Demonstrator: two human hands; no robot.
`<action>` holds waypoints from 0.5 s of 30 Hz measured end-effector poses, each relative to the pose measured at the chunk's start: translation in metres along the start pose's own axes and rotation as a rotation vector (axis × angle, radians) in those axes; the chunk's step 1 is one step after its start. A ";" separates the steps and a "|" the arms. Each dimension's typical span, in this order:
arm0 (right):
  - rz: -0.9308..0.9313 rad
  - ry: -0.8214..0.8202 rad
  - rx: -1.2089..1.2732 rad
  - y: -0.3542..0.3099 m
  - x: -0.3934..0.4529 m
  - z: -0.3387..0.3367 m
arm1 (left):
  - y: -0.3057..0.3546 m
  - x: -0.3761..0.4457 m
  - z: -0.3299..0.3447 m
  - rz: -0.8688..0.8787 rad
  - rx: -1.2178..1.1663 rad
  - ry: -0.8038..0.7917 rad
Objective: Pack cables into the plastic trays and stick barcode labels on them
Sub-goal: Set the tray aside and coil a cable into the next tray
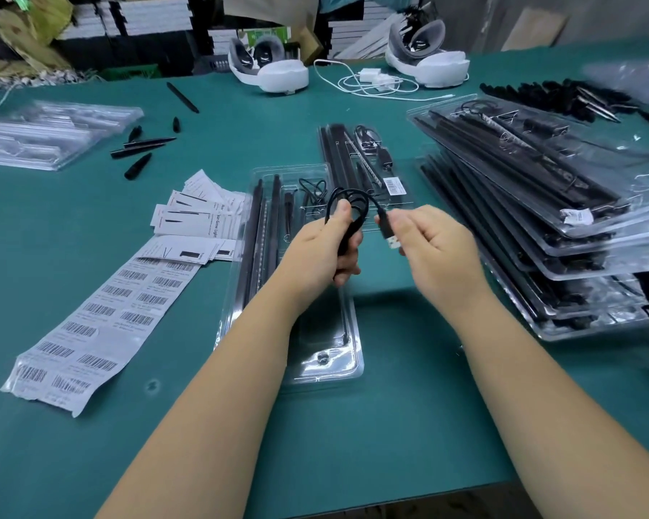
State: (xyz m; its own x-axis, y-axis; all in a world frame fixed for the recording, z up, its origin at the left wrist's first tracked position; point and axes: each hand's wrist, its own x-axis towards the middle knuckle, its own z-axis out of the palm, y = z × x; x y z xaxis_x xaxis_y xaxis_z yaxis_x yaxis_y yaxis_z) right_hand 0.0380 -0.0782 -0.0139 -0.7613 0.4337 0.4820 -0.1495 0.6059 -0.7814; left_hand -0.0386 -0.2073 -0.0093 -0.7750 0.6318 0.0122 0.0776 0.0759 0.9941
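A black coiled cable (353, 209) hangs in the air above a clear plastic tray (325, 363) that lies lengthwise on the green table. My left hand (325, 249) grips the coil and its black body. My right hand (428, 241) pinches the cable's USB plug (389, 237) just to the right of the coil. The tray holds black rods and another thin cable at its far end. A strip of barcode labels (102, 320) lies to the left of the tray.
A packed tray with a barcode label (368, 162) lies behind. A tall stack of filled trays (540, 204) is on the right, empty trays (49, 133) at far left. Leaflets (199, 215), loose black spikes (139, 147), two white headsets (270, 69) and a charger cable are farther back.
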 end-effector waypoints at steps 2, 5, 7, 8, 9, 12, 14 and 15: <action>-0.029 -0.072 -0.058 0.000 -0.003 0.005 | -0.002 0.000 0.000 0.030 0.034 0.021; 0.084 -0.074 0.131 -0.003 -0.005 0.011 | -0.003 0.000 0.001 0.070 0.077 0.042; 0.106 -0.055 0.171 -0.005 -0.005 0.010 | -0.002 -0.002 0.006 0.132 0.140 0.055; 0.112 -0.081 0.194 -0.008 -0.006 0.009 | -0.002 -0.004 0.010 0.184 0.230 0.071; 0.128 -0.116 0.266 -0.009 -0.006 0.009 | -0.004 -0.005 0.013 0.246 0.384 0.095; 0.219 -0.210 0.472 -0.012 -0.007 0.015 | -0.005 -0.005 0.019 0.395 0.922 0.217; 0.290 -0.190 0.460 -0.008 -0.007 0.021 | -0.004 -0.005 0.022 0.432 1.142 0.221; 0.338 -0.139 0.451 -0.004 -0.005 0.023 | -0.005 -0.005 0.026 0.443 1.213 0.185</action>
State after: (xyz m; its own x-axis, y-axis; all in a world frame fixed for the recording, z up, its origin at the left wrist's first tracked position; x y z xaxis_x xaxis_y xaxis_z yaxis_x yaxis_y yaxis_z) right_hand 0.0282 -0.0979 -0.0227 -0.8846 0.4437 0.1434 -0.1145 0.0914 -0.9892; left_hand -0.0190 -0.1912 -0.0172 -0.6045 0.6751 0.4229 0.7851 0.5947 0.1729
